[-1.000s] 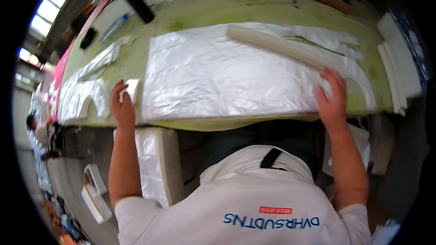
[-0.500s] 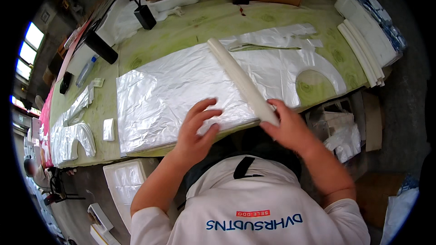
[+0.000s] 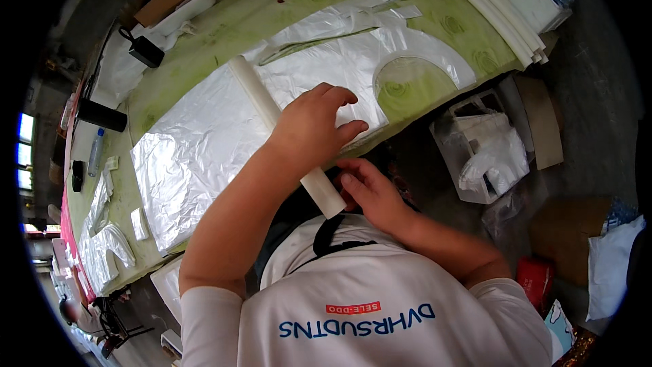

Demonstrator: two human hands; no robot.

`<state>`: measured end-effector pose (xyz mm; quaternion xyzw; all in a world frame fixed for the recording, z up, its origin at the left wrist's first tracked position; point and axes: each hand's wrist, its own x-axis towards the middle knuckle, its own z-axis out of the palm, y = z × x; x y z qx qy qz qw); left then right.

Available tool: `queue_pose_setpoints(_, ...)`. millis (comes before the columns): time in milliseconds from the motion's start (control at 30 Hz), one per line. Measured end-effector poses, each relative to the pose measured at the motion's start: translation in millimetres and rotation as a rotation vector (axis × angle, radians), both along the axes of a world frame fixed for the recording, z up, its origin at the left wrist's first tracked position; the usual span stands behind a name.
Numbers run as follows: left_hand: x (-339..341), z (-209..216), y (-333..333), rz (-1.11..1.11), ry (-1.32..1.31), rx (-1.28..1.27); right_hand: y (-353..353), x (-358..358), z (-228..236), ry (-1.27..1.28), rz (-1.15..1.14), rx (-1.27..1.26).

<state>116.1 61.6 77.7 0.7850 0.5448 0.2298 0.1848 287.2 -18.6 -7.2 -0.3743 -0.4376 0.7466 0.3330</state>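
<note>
Over the shiny plastic sheet on the green-covered table, find the pale roll set slantwise, with its far end above the sheet and its near end out past the table edge, just in front of the pale shirt. Across the middle of the roll, see the left hand reaching to the right, with its wrist hiding part of the tube. Note its fingers loosely bent and parted wide from the thumb, holding nothing. Cannot tell any contact between wrist and roll. Close beside the near end of the roll, on its right, find the right hand, with thumb and fingers partly curled toward it, some in shadow. Cannot tell a grip from a mere touch there. Along the far edge of the sheet, notice long plastic strips; off to the left, a small white packet; at the far right, pale tubes side by side.
</note>
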Motion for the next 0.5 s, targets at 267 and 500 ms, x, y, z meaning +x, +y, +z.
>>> queue_pose_setpoints(267,1.2,-19.5,41.0,0.066,0.145,-0.428,-0.4,38.9,-20.7,-0.075,-0.132,-0.039)
queue_pose_setpoints(500,-10.4,-15.6,34.5,0.187,-0.009,-0.474,27.4,51.1,5.5,-0.294,-0.316,0.789)
